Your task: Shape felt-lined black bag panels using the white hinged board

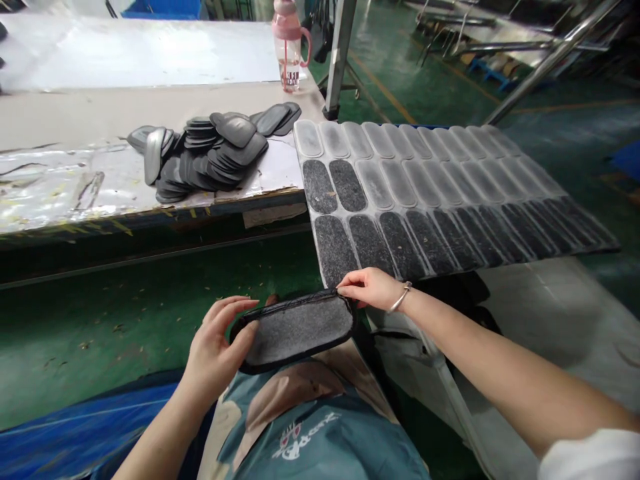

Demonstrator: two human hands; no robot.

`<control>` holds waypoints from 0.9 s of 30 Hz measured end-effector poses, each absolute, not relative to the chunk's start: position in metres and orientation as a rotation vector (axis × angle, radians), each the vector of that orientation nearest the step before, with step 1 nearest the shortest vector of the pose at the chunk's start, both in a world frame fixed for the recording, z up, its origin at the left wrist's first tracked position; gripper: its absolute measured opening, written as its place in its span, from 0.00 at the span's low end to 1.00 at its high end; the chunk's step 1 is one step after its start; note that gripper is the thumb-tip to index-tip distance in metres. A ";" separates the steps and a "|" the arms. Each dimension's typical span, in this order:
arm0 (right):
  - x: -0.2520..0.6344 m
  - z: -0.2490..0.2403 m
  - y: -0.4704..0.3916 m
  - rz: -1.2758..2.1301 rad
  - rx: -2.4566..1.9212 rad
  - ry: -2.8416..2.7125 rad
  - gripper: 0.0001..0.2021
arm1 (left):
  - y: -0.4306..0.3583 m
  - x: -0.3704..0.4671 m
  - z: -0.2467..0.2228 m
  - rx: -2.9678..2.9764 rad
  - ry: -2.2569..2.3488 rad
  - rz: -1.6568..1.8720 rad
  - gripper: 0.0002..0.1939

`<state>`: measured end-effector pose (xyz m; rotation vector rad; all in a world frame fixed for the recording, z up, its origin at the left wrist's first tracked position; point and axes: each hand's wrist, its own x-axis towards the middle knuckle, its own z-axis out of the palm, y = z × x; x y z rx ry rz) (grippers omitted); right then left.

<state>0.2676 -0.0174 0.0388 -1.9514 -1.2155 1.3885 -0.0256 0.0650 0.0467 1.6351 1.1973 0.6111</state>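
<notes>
An oval grey piece with a raised black rim [300,330] is held above my lap, slightly tilted. My left hand [217,340] grips its left end, thumb on the grey inside and fingers over the far rim. The fingertips of my right hand [367,290] pinch the rim at its far right corner. Just beyond my right hand lies a board [333,151] with rows of oval shapes, some pale grey and others dark and speckled. On the table at the left, a heap of dark rounded pads [215,157] is piled up.
The worn white table [50,110] runs across the far left, with a pink-lidded bottle [289,50] near its right end. A metal post [341,60] rises beside that corner. Blue material [85,420] lies at the lower left, and green floor shows below the table.
</notes>
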 end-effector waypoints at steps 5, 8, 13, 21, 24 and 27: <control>0.260 0.031 -0.041 0.897 -1.892 -1.378 0.17 | 0.071 0.022 0.064 2.463 0.579 0.459 0.13; 0.253 0.031 -0.049 0.653 -1.903 -1.522 0.12 | 0.071 0.059 0.056 2.602 0.412 0.316 0.13; 0.250 0.032 -0.050 0.465 -1.892 -1.703 0.10 | 0.074 0.090 0.046 2.783 0.263 0.174 0.13; 0.242 0.028 -0.053 0.143 -1.958 -1.953 0.12 | 0.069 0.091 0.051 2.985 0.141 0.031 0.13; 0.237 0.026 -0.053 0.070 -1.973 -1.976 0.11 | 0.067 0.094 0.050 2.999 0.159 0.032 0.12; 0.234 0.026 -0.052 0.039 -1.977 -1.975 0.11 | 0.067 0.095 0.045 2.960 0.216 0.099 0.13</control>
